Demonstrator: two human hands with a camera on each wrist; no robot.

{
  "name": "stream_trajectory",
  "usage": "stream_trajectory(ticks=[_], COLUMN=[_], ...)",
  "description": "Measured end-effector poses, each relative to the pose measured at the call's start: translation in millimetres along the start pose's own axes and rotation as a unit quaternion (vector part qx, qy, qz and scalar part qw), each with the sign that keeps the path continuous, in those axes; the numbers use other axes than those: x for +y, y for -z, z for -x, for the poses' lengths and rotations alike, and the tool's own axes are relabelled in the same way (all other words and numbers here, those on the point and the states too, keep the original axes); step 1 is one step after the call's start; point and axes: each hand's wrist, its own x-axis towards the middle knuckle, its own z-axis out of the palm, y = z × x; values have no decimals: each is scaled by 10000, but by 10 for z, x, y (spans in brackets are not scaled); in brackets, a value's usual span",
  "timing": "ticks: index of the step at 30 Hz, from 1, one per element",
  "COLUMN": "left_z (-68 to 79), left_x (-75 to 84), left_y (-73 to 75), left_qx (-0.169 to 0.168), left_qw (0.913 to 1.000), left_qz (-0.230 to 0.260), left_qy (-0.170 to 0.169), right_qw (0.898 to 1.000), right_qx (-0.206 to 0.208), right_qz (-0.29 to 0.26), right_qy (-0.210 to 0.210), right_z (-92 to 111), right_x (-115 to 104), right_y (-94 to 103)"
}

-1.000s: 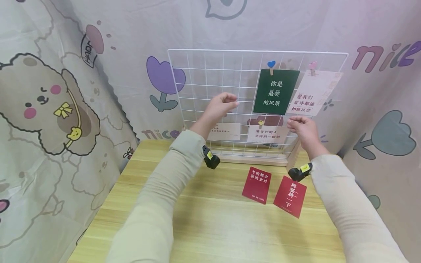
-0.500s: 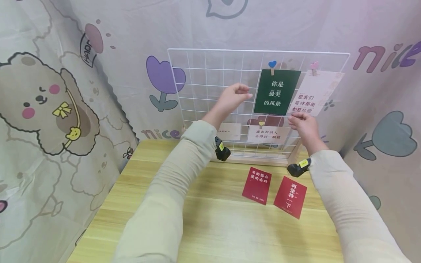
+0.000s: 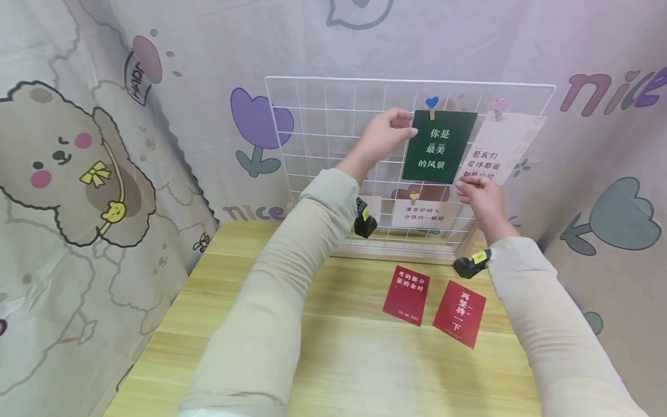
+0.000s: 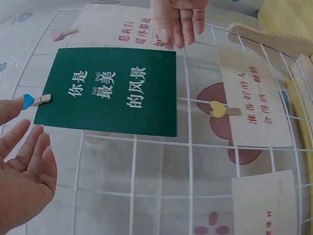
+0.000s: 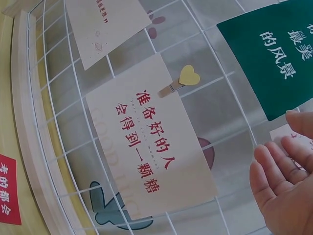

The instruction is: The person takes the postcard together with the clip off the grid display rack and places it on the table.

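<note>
A dark green card [image 3: 440, 156] with white characters hangs on a white wire grid [image 3: 344, 77] from a clothespin with a blue heart [image 3: 432, 102]. My left hand [image 3: 384, 136] is at the card's upper left edge; in the left wrist view its thumb comes right up to the blue heart while the fingers spread loosely. My right hand [image 3: 482, 200] is by the green card's lower right corner, over the bottom of a pale card [image 3: 513, 136]. Its fingers look relaxed, with nothing between them. A clothespin with a pink heart [image 3: 498, 105] holds the pale card.
Lower on the grid, a cream card [image 5: 146, 186] hangs from a yellow heart clothespin [image 5: 190, 75], with another pale card [image 4: 264, 205] beside it. Two red cards, one left [image 3: 407, 304] and one right [image 3: 458, 324], lie on the wooden table [image 3: 359, 359] before the grid.
My left hand has moved right and up across the grid to the green card's edge. The right hand has risen slightly. The cards stay where they were.
</note>
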Motion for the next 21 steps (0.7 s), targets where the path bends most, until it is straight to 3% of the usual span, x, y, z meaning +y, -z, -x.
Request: stream_trajectory(ticks=[16, 21], left_z=[-126, -170], left_x=[212, 275], left_y=[-37, -51], left_qx=[-56, -103], left_qw=[9998, 9998], left_qz=[129, 65], left_qy=[-123, -147], right_qw=[9991, 9972], right_qx=[177, 152], right_qz=[-291, -649], right_qy=[254, 324], right_z=[-82, -80], right_x=[48, 33], right_y=[-85, -101])
